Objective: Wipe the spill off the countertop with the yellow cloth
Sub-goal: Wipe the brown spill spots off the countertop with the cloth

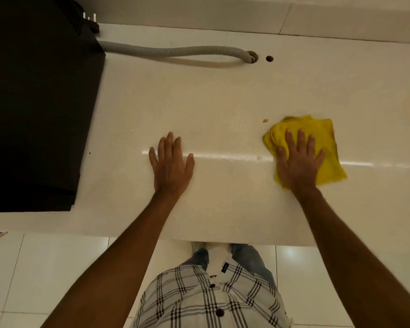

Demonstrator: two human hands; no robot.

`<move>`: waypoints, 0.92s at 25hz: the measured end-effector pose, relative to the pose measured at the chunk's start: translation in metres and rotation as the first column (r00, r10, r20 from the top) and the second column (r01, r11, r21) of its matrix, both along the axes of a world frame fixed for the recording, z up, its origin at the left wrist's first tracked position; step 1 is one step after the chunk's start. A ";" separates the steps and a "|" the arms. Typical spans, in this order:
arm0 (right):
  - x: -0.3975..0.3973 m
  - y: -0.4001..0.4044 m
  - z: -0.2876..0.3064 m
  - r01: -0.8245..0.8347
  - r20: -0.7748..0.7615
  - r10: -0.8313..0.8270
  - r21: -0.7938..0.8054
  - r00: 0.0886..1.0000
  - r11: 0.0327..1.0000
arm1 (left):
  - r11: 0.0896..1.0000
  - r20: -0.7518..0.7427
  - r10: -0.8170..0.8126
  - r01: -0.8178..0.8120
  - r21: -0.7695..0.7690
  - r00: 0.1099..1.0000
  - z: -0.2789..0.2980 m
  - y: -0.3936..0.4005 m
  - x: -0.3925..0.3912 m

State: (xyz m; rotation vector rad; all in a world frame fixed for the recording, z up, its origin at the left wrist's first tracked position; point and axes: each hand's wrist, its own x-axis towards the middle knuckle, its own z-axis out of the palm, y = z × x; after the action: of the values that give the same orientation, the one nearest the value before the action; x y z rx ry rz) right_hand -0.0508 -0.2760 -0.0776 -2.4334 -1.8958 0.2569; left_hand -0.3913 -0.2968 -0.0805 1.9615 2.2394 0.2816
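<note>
A folded yellow cloth (pixel 324 140) lies flat on the cream countertop (pixel 218 98), right of centre. My right hand (pixel 298 162) presses down on the cloth's left part with the fingers spread. A small orange spot of spill (pixel 266 120) sits just beyond the cloth's far left corner, apart from it. My left hand (pixel 171 164) rests flat on the bare countertop to the left, fingers apart, holding nothing.
A large black appliance (pixel 38 102) fills the left side of the counter. A grey ribbed hose (pixel 175 51) runs from it along the back into a hole (pixel 252 56), beside a smaller hole (pixel 269 58). The counter's front edge (pixel 223 241) is near my body.
</note>
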 end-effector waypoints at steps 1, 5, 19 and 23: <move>-0.003 0.026 0.000 0.040 -0.022 -0.040 -0.003 0.999 0.999 | 1.000 -0.025 -0.002 0.002 -0.002 1.000 -0.003 0.001 0.000; -0.070 0.085 -0.005 -0.002 -0.050 0.001 -0.013 0.999 1.000 | 1.000 -0.054 -0.002 0.002 -0.003 0.999 -0.006 0.002 0.001; -0.027 -0.119 -0.008 -0.223 0.019 0.224 -0.032 0.974 0.974 | 1.000 -0.053 -0.010 0.010 -0.003 0.999 -0.005 0.002 0.002; 0.028 -0.030 0.001 0.043 0.022 -0.042 -0.023 0.999 0.999 | 1.000 -0.071 -0.013 0.013 -0.003 0.997 -0.005 0.003 0.002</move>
State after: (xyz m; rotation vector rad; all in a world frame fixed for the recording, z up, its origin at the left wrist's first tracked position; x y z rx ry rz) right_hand -0.0224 -0.3059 -0.0764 -2.4991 -1.8575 0.2535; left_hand -0.3893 -0.2936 -0.0851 2.0147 2.2681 0.2105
